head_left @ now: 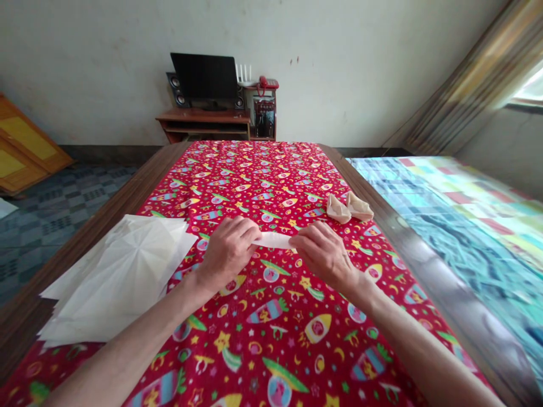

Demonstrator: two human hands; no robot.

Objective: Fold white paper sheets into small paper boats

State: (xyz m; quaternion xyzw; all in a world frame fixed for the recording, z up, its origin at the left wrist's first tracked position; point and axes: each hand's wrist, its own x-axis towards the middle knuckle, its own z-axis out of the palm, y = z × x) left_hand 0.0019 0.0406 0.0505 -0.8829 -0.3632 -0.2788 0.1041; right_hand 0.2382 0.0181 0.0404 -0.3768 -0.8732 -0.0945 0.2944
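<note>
Between my two hands a narrow white strip of folded paper is stretched level above the red patterned cloth. My left hand pinches its left end, fingers closed. The right end is gripped by my right hand, also closed, with the fingertips curled over it. Both thumbs are mostly hidden. Left of my left hand lies a stack of creased white paper sheets, the top one marked with folds that fan out from a centre. Two small folded paper shapes sit beyond my right hand.
The cloth covers a dark wooden table. A bed with a blue checked cover stands along the right side. Against the far wall, a desk holds a monitor and speakers, with a red telephone beside it.
</note>
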